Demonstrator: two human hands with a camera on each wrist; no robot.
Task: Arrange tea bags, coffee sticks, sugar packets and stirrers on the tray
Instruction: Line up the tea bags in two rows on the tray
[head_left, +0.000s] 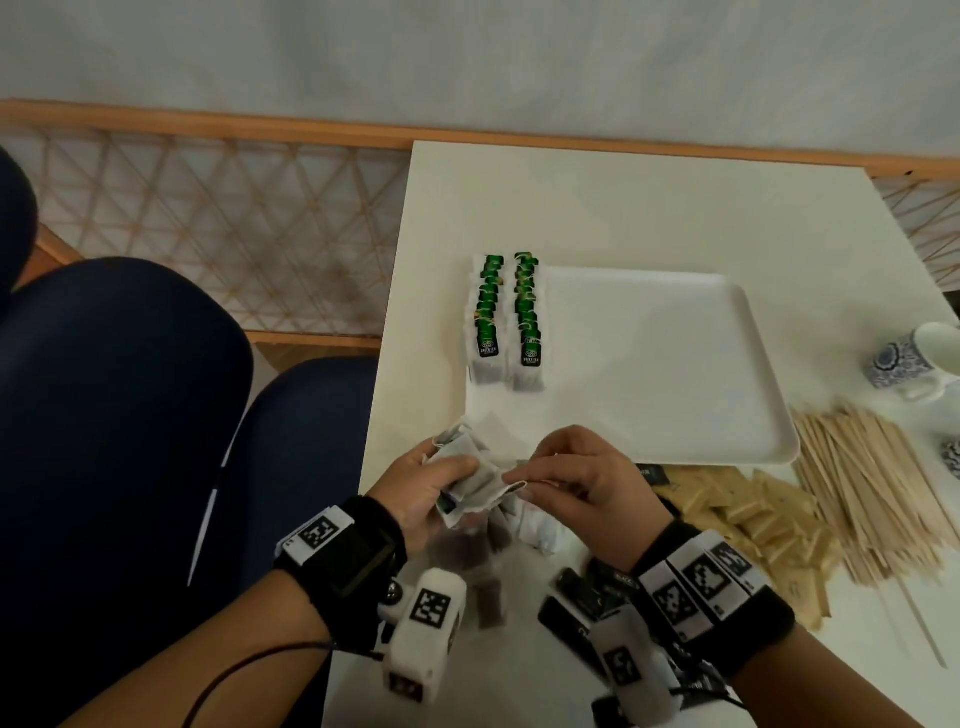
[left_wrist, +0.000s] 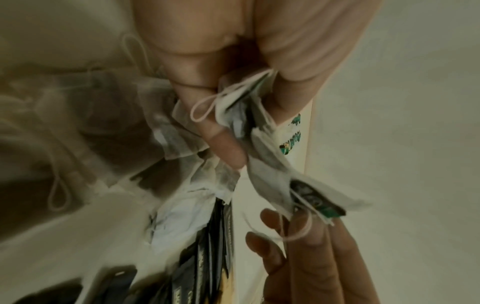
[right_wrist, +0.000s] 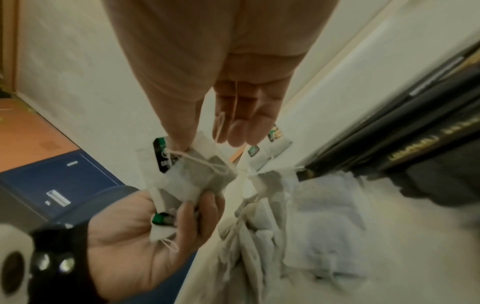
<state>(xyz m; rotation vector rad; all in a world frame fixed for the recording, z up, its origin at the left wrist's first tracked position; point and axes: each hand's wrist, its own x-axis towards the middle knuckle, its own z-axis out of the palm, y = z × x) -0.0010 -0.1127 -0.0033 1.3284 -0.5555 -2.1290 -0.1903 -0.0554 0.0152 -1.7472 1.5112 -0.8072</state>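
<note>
My left hand (head_left: 431, 486) grips a bunch of white tea bags (head_left: 467, 475) with green tags near the table's front left edge. My right hand (head_left: 566, 475) pinches one tea bag (right_wrist: 192, 172) of that bunch by its upper edge, string trailing over the fingers. In the left wrist view the left hand's thumb (left_wrist: 223, 142) presses the bunch of tea bags (left_wrist: 241, 117). Two rows of green-tagged tea bags (head_left: 506, 317) lie along the left side of the white tray (head_left: 675, 431). More loose tea bags (head_left: 530, 525) lie on the table under my hands.
Black coffee sticks (head_left: 587, 597) lie near my right wrist. Tan sugar packets (head_left: 748, 525) and a pile of wooden stirrers (head_left: 872, 488) lie to the right. A blue-patterned mug (head_left: 914, 364) stands at the far right. Blue chairs (head_left: 130, 415) are left of the table.
</note>
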